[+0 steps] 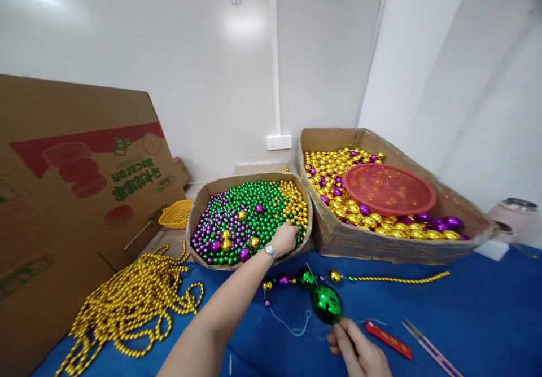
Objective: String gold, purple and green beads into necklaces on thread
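My left hand [284,238], with a watch at the wrist, reaches into the right part of a cardboard box of small beads [249,219] in green, purple and gold. Its fingers are bunched over the beads; whatever they pinch is hidden. In my right hand [355,346] is a large shiny green bead [326,303], held at its lower end, with a thin needle [312,274] sticking up from its top. Behind that bead a strand of mixed beads [334,276] lies on the blue cloth [262,349], joined to a twisted gold length on the right.
At left, gold bead strings [131,298] lie beside a big carton [76,196] and a yellow basket [175,214]. A larger box [381,247] holds gold and purple beads and a red tray [389,189]. Tweezers [432,346] and a red cutter [388,339] lie front right.
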`<state>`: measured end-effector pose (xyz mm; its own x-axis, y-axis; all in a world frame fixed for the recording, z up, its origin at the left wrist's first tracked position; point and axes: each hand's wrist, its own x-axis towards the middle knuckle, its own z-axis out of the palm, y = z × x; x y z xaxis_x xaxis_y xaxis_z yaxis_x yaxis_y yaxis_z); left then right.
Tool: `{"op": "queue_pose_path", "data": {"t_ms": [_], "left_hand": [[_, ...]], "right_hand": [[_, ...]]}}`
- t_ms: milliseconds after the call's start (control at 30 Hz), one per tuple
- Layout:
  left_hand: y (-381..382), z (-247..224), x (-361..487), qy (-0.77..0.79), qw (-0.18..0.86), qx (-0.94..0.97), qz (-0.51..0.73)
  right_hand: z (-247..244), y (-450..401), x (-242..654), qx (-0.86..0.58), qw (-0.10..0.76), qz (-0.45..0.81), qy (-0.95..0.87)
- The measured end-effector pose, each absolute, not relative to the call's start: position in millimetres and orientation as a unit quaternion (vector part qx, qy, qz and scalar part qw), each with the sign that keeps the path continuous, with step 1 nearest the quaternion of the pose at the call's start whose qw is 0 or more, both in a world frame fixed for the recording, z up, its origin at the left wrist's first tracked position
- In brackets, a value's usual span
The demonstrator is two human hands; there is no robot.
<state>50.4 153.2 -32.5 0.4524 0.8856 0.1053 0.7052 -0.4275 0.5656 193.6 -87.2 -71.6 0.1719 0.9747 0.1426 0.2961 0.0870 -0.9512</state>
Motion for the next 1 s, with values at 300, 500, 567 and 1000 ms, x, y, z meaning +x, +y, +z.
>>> {"op": "queue_pose_path", "data": {"t_ms": [300,500,567,1000], "left_hand": [[118,-13,37,0.427,0.409,0.713,0.378],[56,-4,12,0.315,0.699,0.448,0.460],[43,-3,8,0.302,0.741,0.379,0.465],[20,-2,1,0.311,0.711,0.394,0.492]], "right_hand": [[-73,-89,195,-0.595,0.511,0.280,-0.554],[-67,-87,200,-0.574,0.461,0.216,-0.641],[-66,-87,199,-0.559,0.450,0.189,-0.670],[-73,-92,201,-0.545,0.426,0.092,-0.716]]}}
